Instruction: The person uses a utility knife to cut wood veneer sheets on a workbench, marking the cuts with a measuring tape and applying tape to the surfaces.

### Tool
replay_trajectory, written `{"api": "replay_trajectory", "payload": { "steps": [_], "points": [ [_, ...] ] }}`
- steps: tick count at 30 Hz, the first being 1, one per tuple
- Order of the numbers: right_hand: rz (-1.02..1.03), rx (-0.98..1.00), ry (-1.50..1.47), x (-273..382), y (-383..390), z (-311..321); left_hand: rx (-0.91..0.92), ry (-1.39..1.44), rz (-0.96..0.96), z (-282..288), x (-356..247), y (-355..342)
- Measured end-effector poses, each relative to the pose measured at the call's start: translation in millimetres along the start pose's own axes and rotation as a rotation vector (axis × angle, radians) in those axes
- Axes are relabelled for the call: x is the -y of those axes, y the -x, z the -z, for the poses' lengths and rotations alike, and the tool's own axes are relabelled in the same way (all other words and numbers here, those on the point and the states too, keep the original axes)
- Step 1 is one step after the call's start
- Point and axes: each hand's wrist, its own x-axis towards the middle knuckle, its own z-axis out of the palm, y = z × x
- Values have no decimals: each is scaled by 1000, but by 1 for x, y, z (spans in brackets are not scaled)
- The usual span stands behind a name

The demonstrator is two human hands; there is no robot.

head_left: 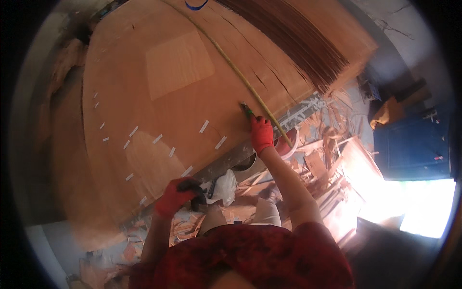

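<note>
My right hand [262,134], in a red glove, is closed around a small hand tool [247,109] with a green handle and a dark tip. It rests near the front edge of a broad wood veneer sheet [120,115]. Just right of this hand, a long yellow rod [236,70] runs across the sheet and past its edge. My left hand [179,196], in a red and black glove, hovers by the near edge with fingers loosely bent and apart. Nothing shows in it. Beside its fingertips are a black-handled object [211,189] and a crumpled white plastic bag [225,188].
Several white tape strips [157,139] and a paler square veneer piece [179,64] lie on the sheet. Dark stacked veneers [298,41] stand at the far right, beyond long cracks. Veneer scraps [315,166] litter the floor. A blue cabinet [411,147] stands right.
</note>
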Motion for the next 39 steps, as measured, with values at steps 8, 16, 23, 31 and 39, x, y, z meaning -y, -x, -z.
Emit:
{"api": "replay_trajectory", "payload": {
  "steps": [8, 16, 23, 31, 39],
  "points": [
    [32, 177, -527, -30, -8, 51, 132, -31, 65, -200, -1, -66],
    [-114, 641, -1720, -242, 117, 144, 364, -70, -11, -387, -10, -179],
    [-477, 494, -1632, -424, 126, 149, 497, -11, -58, -483, -20, -288],
    [-438, 414, -1663, -586, -14, 152, 391, 193, -95, -531, -65, -451],
    [-419, 600, -1406, -738, -159, 157, 138, 344, -103, -560, -135, -602]
  ]
}}
